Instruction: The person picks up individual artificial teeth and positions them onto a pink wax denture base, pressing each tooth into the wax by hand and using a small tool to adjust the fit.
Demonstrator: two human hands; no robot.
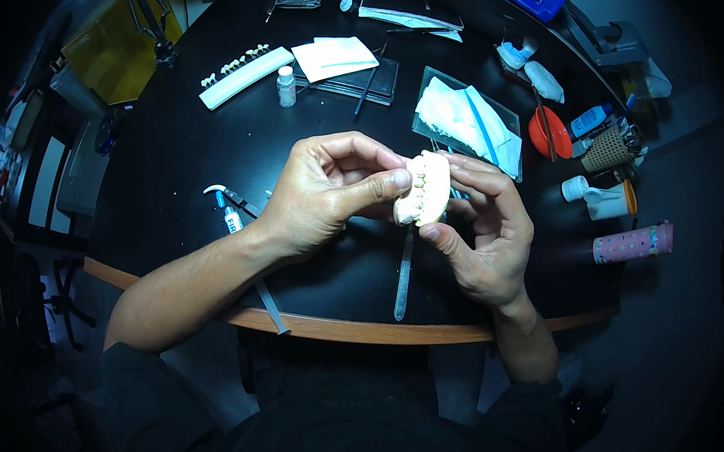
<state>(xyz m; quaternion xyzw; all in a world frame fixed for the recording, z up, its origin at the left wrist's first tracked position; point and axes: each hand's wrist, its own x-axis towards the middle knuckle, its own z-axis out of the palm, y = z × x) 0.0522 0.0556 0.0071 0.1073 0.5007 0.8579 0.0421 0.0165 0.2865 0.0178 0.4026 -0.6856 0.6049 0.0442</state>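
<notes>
A cream-coloured plaster dental model (435,189) is held up over the black table, its row of teeth running up and down along the middle. My left hand (339,189) grips its left side between thumb and fingers. On the other side my right hand (491,219) has the thumb at the lower edge and the fingers at the upper right. Below the model lies a flat metal scalpel handle (403,284); its upper end is hidden. Left of my left wrist are a syringe (233,219) and a tool with a curved white tip (218,190).
A shade guide (243,79) with tooth tabs, a small bottle (286,87) and a dark case (384,86) under papers stand at the back left. Tissues (456,117) lie on a glass slab. A red bowl (543,141), white tubs (609,203) and a pink bottle (632,242) line the right.
</notes>
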